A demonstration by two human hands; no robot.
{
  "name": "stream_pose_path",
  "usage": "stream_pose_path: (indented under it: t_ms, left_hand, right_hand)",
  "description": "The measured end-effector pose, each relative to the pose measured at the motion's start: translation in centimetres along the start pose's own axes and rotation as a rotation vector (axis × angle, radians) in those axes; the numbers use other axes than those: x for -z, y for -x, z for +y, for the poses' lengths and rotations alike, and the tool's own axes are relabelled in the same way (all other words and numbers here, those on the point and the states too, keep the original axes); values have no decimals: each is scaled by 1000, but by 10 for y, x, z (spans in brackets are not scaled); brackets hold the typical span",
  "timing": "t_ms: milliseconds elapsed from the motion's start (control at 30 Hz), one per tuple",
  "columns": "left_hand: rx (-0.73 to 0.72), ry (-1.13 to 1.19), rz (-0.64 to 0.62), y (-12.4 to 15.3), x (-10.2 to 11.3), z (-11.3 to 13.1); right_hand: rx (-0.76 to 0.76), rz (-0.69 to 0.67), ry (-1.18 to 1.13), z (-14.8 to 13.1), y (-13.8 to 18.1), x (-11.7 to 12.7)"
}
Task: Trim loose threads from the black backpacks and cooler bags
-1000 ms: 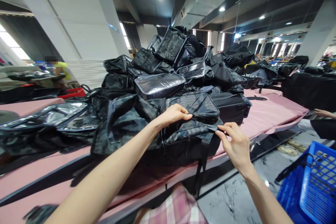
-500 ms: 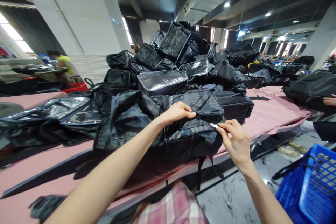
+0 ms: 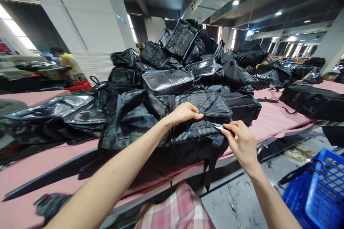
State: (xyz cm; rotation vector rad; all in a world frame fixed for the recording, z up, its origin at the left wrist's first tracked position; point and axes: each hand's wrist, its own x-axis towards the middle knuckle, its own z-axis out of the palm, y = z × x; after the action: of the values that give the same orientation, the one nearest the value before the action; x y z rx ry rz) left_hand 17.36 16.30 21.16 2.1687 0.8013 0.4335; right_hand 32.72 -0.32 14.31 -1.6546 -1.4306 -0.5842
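Pinching pocket edge of camouflage backpack point(image 3: 193, 139), left hand point(image 3: 184, 112) closed on fabric at near edge of pink table point(image 3: 276, 121); right hand point(image 3: 243, 145) gripped small metal tool point(image 3: 218, 126) against pocket seam. Seam work apparently underway; next move called for taut fabric.

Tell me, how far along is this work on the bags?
Possibly done: a few bags wrapped in shiny clear film lie on the pile. In hand: the left hand pinches the front pocket of a black camouflage fabric backpack while the right hand holds a small silvery tool at its edge. Left: the big heap of black bags behind looks untouched.
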Motion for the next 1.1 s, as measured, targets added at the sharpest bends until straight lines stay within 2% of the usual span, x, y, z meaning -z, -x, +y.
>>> stream_pose_path:
  t_ms: [233, 467, 800, 1000, 1100]
  left_hand:
    - [-32, -7, -33, -1, 1, -2]
    - [-62, 8, -99, -1, 6, 3]
    - [-83, 13, -99, 0, 7, 3]
    - [-84, -33, -92, 4, 4, 6]
    - [-83, -77, -90, 3, 5, 7]
  right_hand:
    - [7, -50, -96, -6, -5, -1]
    - [99, -66, 4, -28, -7, -14]
    - [97, -45, 1, -28, -5, -15]
    - [58, -96, -192, -27, -8, -14]
    - [64, -88, -138, -29, -8, -11]
